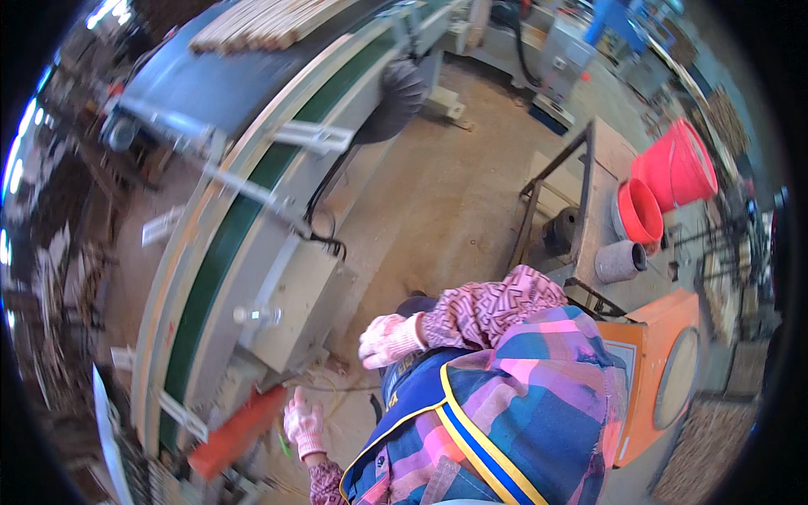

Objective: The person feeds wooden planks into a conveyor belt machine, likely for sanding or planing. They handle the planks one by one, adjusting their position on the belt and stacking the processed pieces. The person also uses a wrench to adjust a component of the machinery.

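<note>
My left hand [305, 423], in a pale pink knit glove, hangs at the lower middle with its fingers apart and nothing in them. Just left of it is a red-orange slanted panel [238, 432] beside the machine; the hand appears apart from it. My right hand [390, 340], gloved alike, is held in front of my blue apron [421, 391] with yellow edging. Its fingers are curled in, and no object shows in them, though the palm is hidden. Patterned pink sleeves cover both forearms.
A long conveyor with a green belt [229, 238] curves along the left. Beyond it, wooden strips [265, 23] lie on a dark belt [202, 80]. Right of me stand a metal-framed table [591, 220], red buckets [676, 168], a grey cylinder [617, 263] and an orange machine [652, 362].
</note>
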